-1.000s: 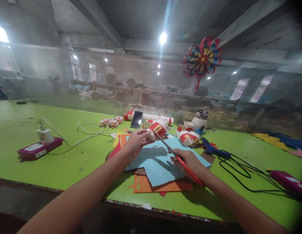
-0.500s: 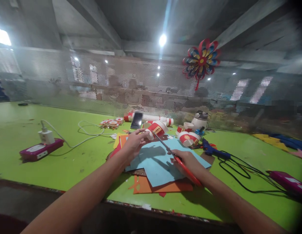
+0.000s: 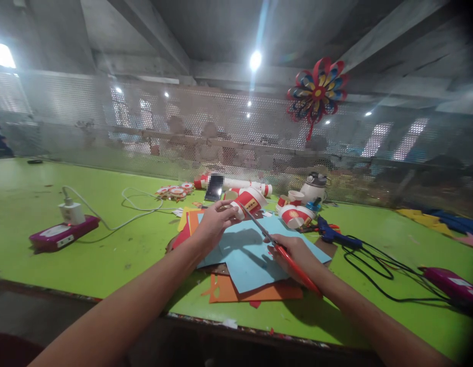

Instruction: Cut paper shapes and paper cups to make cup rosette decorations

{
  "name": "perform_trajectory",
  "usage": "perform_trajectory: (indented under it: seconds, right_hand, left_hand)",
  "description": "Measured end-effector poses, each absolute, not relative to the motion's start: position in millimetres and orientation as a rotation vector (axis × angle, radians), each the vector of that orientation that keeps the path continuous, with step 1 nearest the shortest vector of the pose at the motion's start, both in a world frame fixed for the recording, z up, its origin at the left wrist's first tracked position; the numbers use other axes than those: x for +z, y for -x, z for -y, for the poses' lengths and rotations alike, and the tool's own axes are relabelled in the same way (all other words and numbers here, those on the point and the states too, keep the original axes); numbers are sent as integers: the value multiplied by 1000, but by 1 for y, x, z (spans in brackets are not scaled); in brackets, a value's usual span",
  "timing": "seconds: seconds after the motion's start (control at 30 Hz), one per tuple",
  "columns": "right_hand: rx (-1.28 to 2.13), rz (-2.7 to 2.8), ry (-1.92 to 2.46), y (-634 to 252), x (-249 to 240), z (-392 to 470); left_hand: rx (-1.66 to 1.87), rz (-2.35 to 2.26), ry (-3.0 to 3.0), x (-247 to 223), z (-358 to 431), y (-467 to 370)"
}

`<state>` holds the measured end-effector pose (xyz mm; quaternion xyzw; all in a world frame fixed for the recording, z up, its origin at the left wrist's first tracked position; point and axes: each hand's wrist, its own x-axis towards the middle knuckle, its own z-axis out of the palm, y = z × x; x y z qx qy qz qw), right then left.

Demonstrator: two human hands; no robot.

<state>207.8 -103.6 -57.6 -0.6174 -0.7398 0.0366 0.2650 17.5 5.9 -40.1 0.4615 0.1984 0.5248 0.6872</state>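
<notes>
My left hand (image 3: 217, 220) grips a red and white paper cup (image 3: 252, 200) by its left end, tilted on its side above the sheets. In my right hand (image 3: 292, 250) is a pair of scissors (image 3: 293, 265) with long red handles. Their blades point up and left and meet the cup's wall near my left fingertips. Beneath both hands lie light blue sheets (image 3: 255, 270), on top of orange sheets (image 3: 259, 290). To the right of the held cup, more red and white paper cups (image 3: 295, 216) lie on the green table (image 3: 117, 265).
A blue glue gun (image 3: 332, 233) with a black cable rests at the right, near a purple power strip (image 3: 452, 285). Another power strip (image 3: 64, 233) with a white charger sits left. Behind are a phone (image 3: 214, 187), a bottle (image 3: 313, 188) and a mesh screen (image 3: 145, 148).
My left hand and the cup have shifted slightly to the right. The scissors stay at the cup's wall, with my right hand nearly in the same place.
</notes>
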Motion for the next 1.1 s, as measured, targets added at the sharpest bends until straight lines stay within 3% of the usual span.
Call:
perform_trajectory:
  seconds: [1.1]
  right_hand:
    - [107,2029,1704,-206,-52,105]
  left_hand:
    - [1109,-483,-951,-37,-14,-13]
